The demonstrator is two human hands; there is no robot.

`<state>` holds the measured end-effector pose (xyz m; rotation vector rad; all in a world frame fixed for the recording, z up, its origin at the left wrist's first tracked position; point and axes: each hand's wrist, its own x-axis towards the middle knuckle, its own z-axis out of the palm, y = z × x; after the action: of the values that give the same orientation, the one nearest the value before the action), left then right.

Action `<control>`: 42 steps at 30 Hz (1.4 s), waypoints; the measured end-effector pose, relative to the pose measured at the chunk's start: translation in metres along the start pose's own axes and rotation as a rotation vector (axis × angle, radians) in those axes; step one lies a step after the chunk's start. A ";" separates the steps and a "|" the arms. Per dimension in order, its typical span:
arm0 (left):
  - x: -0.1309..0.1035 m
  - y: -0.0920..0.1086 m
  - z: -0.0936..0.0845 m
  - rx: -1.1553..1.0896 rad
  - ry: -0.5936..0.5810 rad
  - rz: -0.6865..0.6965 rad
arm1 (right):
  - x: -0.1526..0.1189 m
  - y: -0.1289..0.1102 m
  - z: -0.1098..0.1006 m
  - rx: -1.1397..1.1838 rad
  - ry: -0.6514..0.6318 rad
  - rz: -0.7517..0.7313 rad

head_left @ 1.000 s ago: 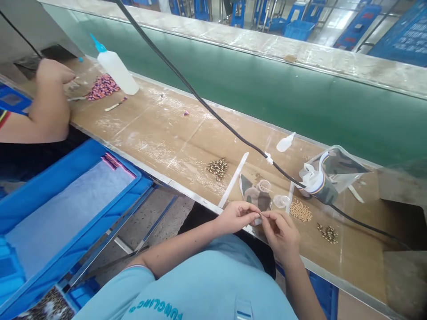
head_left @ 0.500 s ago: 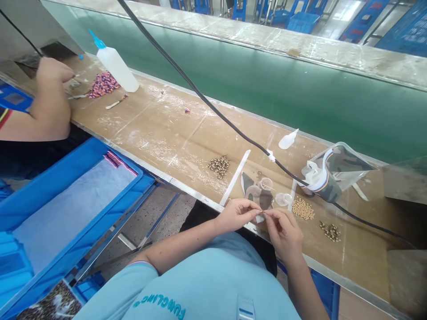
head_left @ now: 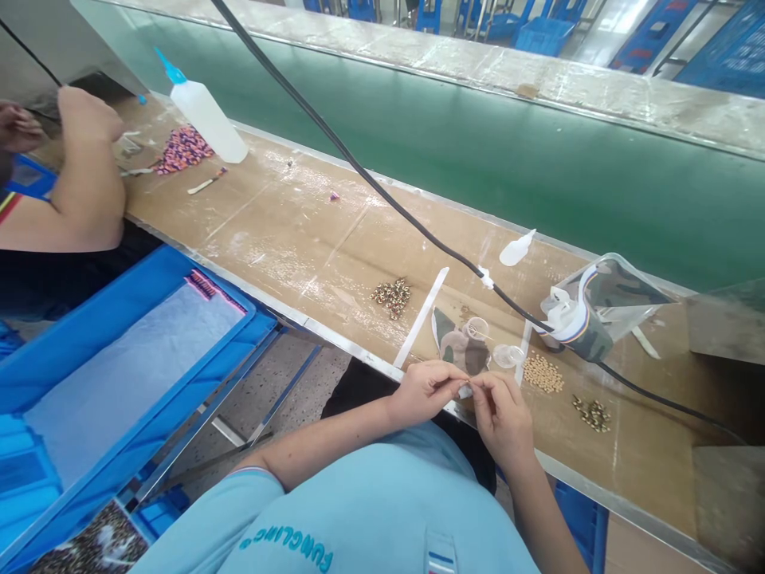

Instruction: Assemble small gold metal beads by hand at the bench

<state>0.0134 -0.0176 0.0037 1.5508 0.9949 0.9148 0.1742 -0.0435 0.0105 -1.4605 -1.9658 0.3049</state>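
Observation:
My left hand (head_left: 427, 389) and my right hand (head_left: 504, 410) meet fingertip to fingertip at the table's front edge. Both are pinched closed, and whatever sits between them is too small to name. Just beyond lies a camouflage-patterned piece (head_left: 454, 348) with a small round clear tub (head_left: 476, 329) on it. A clear lid or dish (head_left: 508, 355) rests to the right of that. Near my right hand is a pile of tan beads (head_left: 543, 374). Small brass-coloured pieces (head_left: 591, 414) lie farther right, and a similar brass pile (head_left: 391, 298) lies to the left.
A black cable (head_left: 358, 171) crosses above the table. A camouflage pouch (head_left: 589, 335) stands at right, near a small white bottle (head_left: 517, 249). At left are a large bottle (head_left: 209, 119), pink-and-purple pieces (head_left: 184, 149), a co-worker's arm (head_left: 89, 183) and a blue crate (head_left: 137, 375).
My right hand has turned slightly inward, its fingertips still against my left. At far left the co-worker's arm has shifted a little left, and their other hand has come into view.

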 end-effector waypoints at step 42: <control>0.029 -0.018 -0.090 0.745 0.433 -0.148 | 0.002 0.015 -0.006 0.228 0.044 0.347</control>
<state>-0.0611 0.0428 0.0038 1.8745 1.8903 0.8335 0.1896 -0.0375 0.0077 -1.6354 -1.5783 0.6219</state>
